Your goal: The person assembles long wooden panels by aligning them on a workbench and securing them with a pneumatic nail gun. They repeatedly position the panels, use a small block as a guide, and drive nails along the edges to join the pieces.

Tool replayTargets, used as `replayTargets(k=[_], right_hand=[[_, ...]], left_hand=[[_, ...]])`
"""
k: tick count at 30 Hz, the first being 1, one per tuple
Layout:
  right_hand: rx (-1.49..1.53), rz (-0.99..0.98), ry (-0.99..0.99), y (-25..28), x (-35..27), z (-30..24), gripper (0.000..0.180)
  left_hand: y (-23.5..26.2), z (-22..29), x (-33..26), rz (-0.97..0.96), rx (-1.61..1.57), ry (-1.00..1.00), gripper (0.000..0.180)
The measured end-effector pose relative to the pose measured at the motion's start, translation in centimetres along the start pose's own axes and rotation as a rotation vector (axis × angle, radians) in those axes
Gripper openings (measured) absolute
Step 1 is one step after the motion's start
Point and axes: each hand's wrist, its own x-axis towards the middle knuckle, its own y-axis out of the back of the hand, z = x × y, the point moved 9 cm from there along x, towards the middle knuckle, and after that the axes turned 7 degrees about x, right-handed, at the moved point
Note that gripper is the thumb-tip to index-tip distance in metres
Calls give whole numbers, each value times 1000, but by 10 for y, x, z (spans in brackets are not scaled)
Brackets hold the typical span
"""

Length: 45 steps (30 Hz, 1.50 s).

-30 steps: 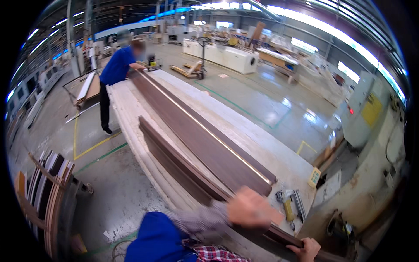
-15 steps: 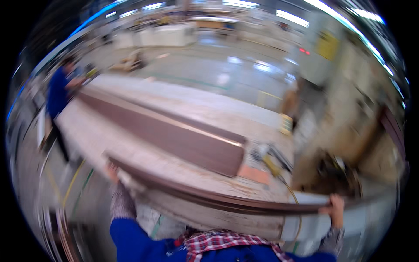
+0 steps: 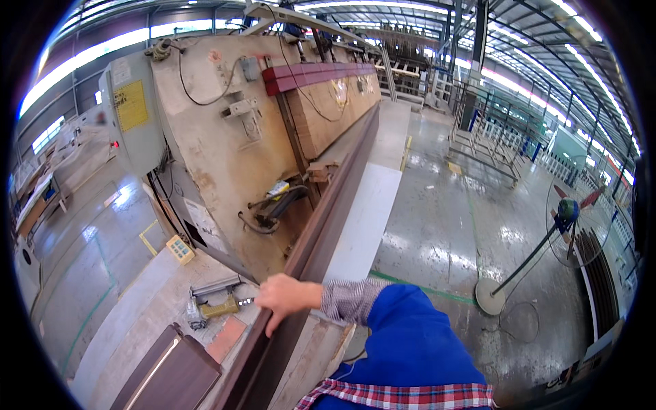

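Note:
A long dark brown profile (image 3: pixel 321 232) runs from the lower edge up along a large beige machine, and its far end lies beside the machine's front. My right hand (image 3: pixel 287 298) is closed over it, thumb on the near side, arm reaching in from the right. My left hand is out of the picture. Left of my right hand, a nail gun (image 3: pixel 220 307) lies on the worktable (image 3: pixel 147 294), with a flat reddish piece (image 3: pixel 225 339) close by. A dark brown panel (image 3: pixel 178 376) with a light strip along it rests on the same table.
The beige machine (image 3: pixel 212 150) has a red beam (image 3: pixel 318 75) and loose cables. A pale ledge (image 3: pixel 365 222) lies along the profile's right side. A pedestal fan (image 3: pixel 567 210) stands on the floor at right, metal racks (image 3: pixel 485 147) behind. A yellow button box (image 3: pixel 180 250) sits at the table's edge.
My view has swung to the right, toward the machine. The profile, earlier held crosswise by both hands, now points away along the machine. My left hand and the co-worker have left the picture.

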Motion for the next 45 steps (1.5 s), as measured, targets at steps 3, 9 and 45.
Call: replayTargets(k=[3, 9, 45], right_hand=[[28, 9, -30, 21, 15, 17, 65], [38, -234, -175, 22, 56, 71, 67], [416, -62, -251, -33, -100, 64, 61]], left_hand=[[-13, 2, -14, -74, 50, -9, 57], [-2, -6, -31, -79, 150, 16, 60], [-234, 3, -227, -823, 456, -51, 88]])
